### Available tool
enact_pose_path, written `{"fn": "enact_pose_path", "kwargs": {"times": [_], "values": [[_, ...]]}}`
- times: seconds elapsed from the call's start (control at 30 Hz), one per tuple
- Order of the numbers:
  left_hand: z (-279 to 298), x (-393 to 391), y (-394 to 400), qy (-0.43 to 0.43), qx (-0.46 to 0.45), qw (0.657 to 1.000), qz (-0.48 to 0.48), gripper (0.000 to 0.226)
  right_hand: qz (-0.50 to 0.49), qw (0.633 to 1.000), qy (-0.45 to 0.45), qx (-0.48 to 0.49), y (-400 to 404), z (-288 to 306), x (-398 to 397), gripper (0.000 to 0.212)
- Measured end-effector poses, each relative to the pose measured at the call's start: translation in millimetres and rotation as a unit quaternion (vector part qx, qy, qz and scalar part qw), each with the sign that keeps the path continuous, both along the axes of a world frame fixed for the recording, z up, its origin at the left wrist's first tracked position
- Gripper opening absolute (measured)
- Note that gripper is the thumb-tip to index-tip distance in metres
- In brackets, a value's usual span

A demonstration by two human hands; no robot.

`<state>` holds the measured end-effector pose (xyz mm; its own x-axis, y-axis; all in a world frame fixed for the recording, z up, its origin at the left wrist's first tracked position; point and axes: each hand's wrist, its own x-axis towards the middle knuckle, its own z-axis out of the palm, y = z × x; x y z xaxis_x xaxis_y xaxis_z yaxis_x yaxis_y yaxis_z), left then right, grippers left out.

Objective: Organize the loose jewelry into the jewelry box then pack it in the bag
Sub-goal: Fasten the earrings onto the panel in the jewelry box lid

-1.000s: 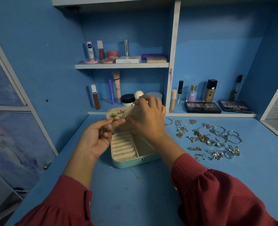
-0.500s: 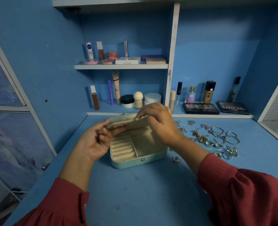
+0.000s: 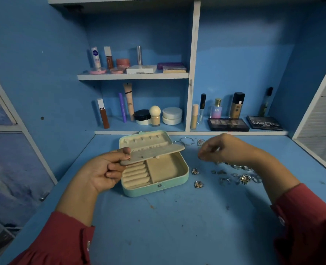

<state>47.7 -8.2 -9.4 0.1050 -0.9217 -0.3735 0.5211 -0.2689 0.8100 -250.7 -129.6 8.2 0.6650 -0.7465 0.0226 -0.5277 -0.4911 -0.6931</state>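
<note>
- Right hand (image 3: pixel 221 148) is off the jewelry box (image 3: pixel 154 175) now; half a second back it was over the box at the earring panel (image 3: pixel 154 153), now it hovers over the loose jewelry (image 3: pixel 236 175) on the desk (image 3: pixel 177 226) to the right of the box.
- Right-hand grip: fingers curled, tips pinched together. Can't tell if anything is between them, too small and blurred. Looks like a reach for the next piece rather than a carry, but that's a guess.
- Left hand (image 3: pixel 103 171) has not let go: thumb and fingers pinch the left end of the earring panel, holding it up roughly level above the open tray.
- Panel has tilted down from the steeper angle of a second ago; a few small studs show on its face, one right by the left thumb.
- Box location: open on the desk, centre, lid (image 3: pixel 145 139) back toward the shelf unit (image 3: pixel 192 73). Ring rolls (image 3: pixel 136 174) on the left of the tray and the open compartment (image 3: pixel 164 167) on the right both look empty.
- Two butterfly-type earrings (image 3: pixel 196 177) lie just beside the box's right side; rings and bangles further right, partly hidden behind the right forearm.
- Status: early. Most pieces are not yet in the box, box not closed, no bag in view.
- Risk: the panel is held by one end only, so loosely seated studs could drop off.
</note>
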Motion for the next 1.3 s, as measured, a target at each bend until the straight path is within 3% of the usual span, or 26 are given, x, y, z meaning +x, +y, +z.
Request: {"fn": "enact_pose_path", "kwargs": {"times": [0.13, 0.33, 1.3], "values": [[-1, -3, 0, -0.059, -0.008, 0.998, 0.005, 0.020, 0.001, 0.984, 0.175, 0.024, 0, 6, -16, 0.013], [-2, -4, -1, -0.075, -0.011, 0.997, 0.009, 0.020, -0.028, 0.969, 0.244, 0.018, 3, 12, -22, 0.010], [-3, -4, -2, -0.075, -0.011, 0.997, 0.011, 0.020, -0.044, 0.949, 0.312, 0.005, 7, 15, -26, 0.007]]}}
